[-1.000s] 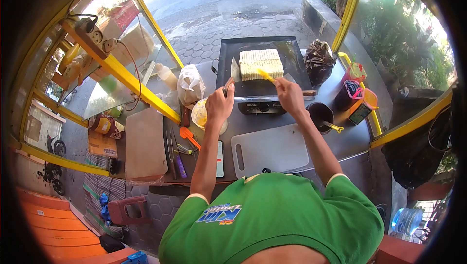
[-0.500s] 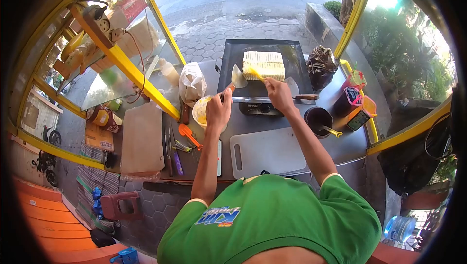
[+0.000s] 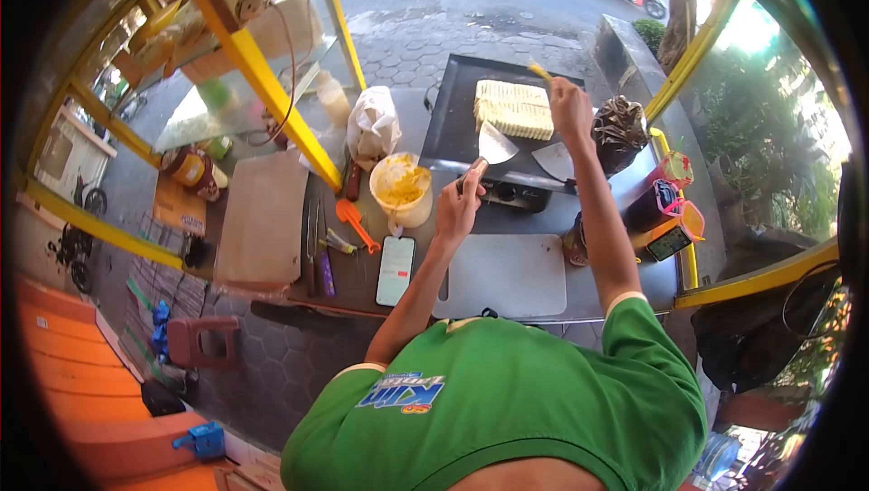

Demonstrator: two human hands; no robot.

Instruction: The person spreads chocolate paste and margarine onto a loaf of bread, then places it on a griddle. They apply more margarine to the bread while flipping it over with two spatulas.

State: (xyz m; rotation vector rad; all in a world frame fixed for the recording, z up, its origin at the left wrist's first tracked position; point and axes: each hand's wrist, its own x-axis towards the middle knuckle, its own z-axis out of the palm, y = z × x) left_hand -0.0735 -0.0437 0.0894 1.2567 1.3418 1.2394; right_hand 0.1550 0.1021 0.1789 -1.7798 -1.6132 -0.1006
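Observation:
A block of pale yellow bread slices lies on the black griddle. My right hand is raised over the bread's far right corner, holding a yellow brush that points away from me. My left hand grips the handle of a metal scraper, whose blade rests on the griddle just in front of the bread. A second scraper lies on the griddle to the right.
A tub of yellow spread, a white bag, a phone, a white cutting board, knives and an orange spatula sit on the counter. Cups and containers stand at the right. A motorbike passes beyond.
My right hand has lifted the yellow brush from the bread's near edge to above its far corner. My left hand has slid the scraper toward the bread. The view has swung left.

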